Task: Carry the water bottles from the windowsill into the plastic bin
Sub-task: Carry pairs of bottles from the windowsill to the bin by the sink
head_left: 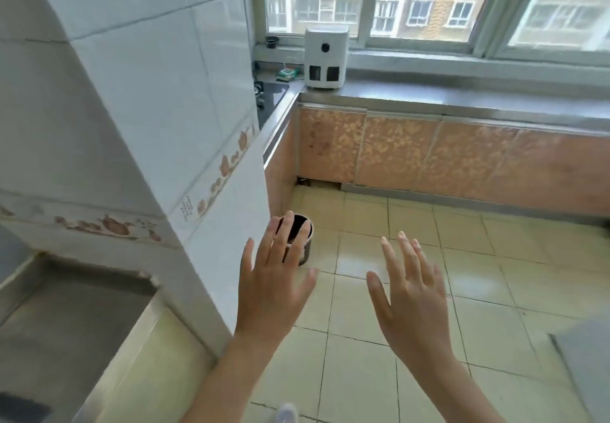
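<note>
Both hands, left hand (270,290) and right hand (412,297), hang spread and empty above the floor; no bottles or bin show (the windowsill (462,59) holds only a white appliance (326,56)), so searching risks kicking the floor can (305,244)

light: bright daylight pouring in through the window (412,0)
glare: pale shiny patches on the floor tiles (356,261)
blur: kinda soft all over
distortion: wall (148,92) edges lean, wide-angle bend
</note>
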